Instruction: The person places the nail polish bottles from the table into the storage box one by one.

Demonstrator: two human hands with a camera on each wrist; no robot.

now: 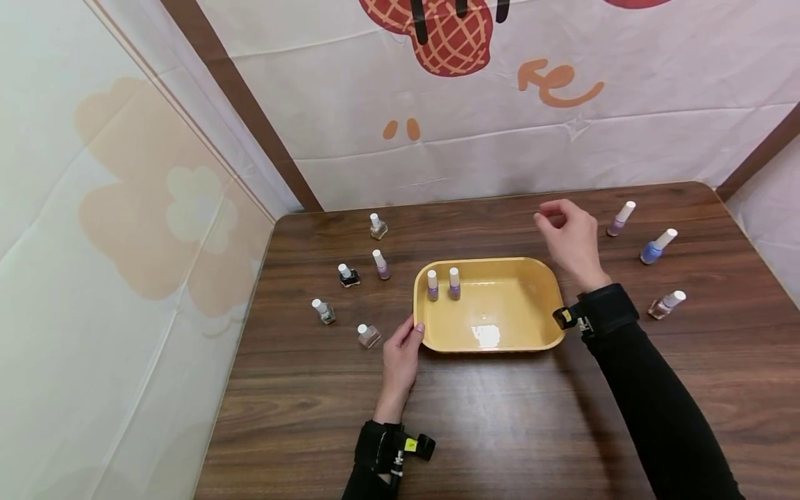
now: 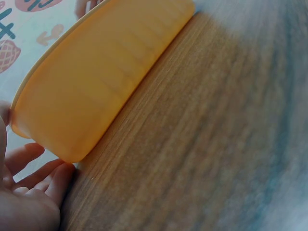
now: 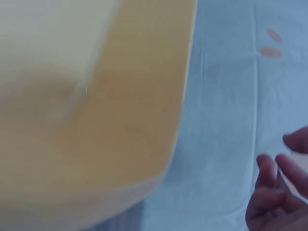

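Observation:
A shallow yellow tray stands on the wooden table. My left hand grips its left end, with the thumb over the rim and the fingers against the outer wall. Inside the tray, at its left, two purple nail polish bottles with white caps stand upright, one beside the other. Beyond the tray's back right corner hovers my right hand, fingers loosely bent and nothing in them. The closest bottle to it is a purple nail polish on its right.
Left of the tray are several nail polish bottles, including a purple one, a black one and a clear one. On the right are a blue bottle and a pinkish one. A printed curtain hangs behind the table.

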